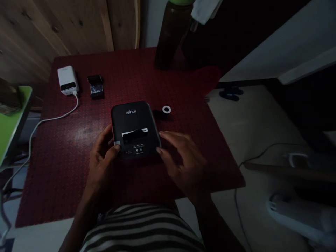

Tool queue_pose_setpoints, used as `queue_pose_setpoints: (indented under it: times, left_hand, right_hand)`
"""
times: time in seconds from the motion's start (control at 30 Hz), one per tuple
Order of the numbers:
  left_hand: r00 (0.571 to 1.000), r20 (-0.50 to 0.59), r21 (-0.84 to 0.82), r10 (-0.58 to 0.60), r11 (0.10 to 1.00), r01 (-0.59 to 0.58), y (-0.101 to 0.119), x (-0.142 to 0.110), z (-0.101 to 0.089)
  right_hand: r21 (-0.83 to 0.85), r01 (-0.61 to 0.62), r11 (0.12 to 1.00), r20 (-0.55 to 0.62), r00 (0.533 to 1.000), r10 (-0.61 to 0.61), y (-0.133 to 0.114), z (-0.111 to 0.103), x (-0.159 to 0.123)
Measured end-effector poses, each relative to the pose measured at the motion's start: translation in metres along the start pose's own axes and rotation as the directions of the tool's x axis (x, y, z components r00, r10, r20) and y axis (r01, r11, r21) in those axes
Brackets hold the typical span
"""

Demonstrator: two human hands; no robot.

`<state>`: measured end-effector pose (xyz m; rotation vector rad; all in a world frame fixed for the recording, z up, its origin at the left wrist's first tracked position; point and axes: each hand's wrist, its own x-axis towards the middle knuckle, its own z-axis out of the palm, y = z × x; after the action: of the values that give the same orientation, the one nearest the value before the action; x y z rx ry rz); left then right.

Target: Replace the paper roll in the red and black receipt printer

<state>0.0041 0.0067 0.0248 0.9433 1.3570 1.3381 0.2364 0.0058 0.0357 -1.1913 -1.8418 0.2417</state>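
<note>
Striped clothing (144, 229), then black device (133, 120) (white-lettered) between both hands (101, 162) (186, 157).

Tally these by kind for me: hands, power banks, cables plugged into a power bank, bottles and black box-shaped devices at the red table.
Hands: 2, the left hand and right hand
Power banks: 1, white power bank
Plugged-in cables: 1, white cable
Bottles: 1, green-lidded bottle
Black box-shaped devices: 1, logo-marked black device
Total: 6
</note>
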Motion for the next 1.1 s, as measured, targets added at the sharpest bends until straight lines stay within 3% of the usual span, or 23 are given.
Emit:
queue_pose_setpoints:
  times: [0.37, 0.5, 0.8, 0.97, 1.03, 1.1]
  left_hand:
    - [0.998, -0.009, -0.069, -0.063, 0.996, 0.062, 0.005, 0.001, 0.004]
    - [0.998, -0.008, -0.050, -0.057, 0.997, 0.057, 0.004, 0.000, 0.005]
    - [0.999, -0.038, -0.001, -0.011, 1.000, 0.011, -0.005, 0.002, 0.004]
    - [0.998, -0.010, -0.054, 0.061, 0.997, -0.062, -0.016, 0.003, 0.003]
    - [0.997, -0.006, -0.068, 0.083, 0.994, -0.083, -0.021, 0.003, 0.001]
    - [0.995, -0.005, -0.060, 0.102, 0.993, -0.102, -0.024, 0.003, 0.000]
  right_hand:
    - [0.079, -0.150, 0.985, -0.037, 0.987, 0.154, 0.008, 0.016, -0.030]
    - [0.088, -0.179, 0.980, 0.007, 0.984, 0.179, 0.008, 0.019, -0.036]
    - [0.097, -0.174, 0.980, -0.014, 0.984, 0.176, 0.005, 0.021, -0.037]
    - [0.065, -0.106, 0.992, -0.015, 0.994, 0.107, 0.007, 0.006, -0.007]
    - [0.011, 0.008, 1.000, 0.014, 1.000, -0.009, 0.010, 0.005, 0.017]
    - [-0.056, 0.140, 0.989, 0.132, 0.982, -0.131, 0.011, 0.011, 0.045]
